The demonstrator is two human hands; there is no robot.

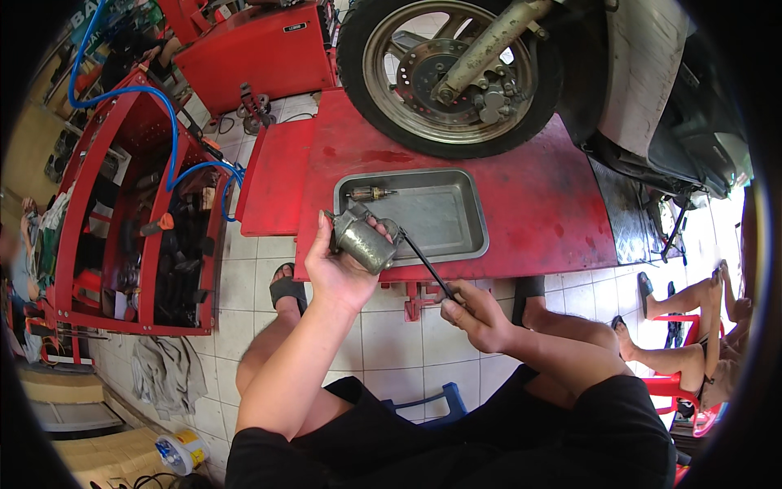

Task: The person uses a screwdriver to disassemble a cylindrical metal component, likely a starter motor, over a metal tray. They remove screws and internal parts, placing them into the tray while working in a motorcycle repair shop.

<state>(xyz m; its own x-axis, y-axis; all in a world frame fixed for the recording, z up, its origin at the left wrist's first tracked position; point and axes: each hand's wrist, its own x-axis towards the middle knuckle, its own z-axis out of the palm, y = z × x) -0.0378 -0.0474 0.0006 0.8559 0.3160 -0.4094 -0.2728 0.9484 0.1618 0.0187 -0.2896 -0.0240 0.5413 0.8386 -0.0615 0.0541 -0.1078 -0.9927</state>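
My left hand (pixel 330 265) holds a grey metal motor housing (pixel 362 239) up in front of the red lift platform (pixel 538 204). My right hand (pixel 476 314) grips a thin black tool (pixel 425 265) whose tip reaches into the open end of the housing. Just behind the housing, a grey metal tray (pixel 444 216) lies on the platform. A small copper-wound armature (pixel 371 193) rests in the tray's far left corner.
A scooter's front wheel (pixel 448 73) and white body stand on the platform behind the tray. A red tool cart (pixel 138 220) with a blue air hose (pixel 163 106) is at the left. A rag (pixel 167 371) lies on the tiled floor. Another person's legs (pixel 692 326) rest on a red stool at the right.
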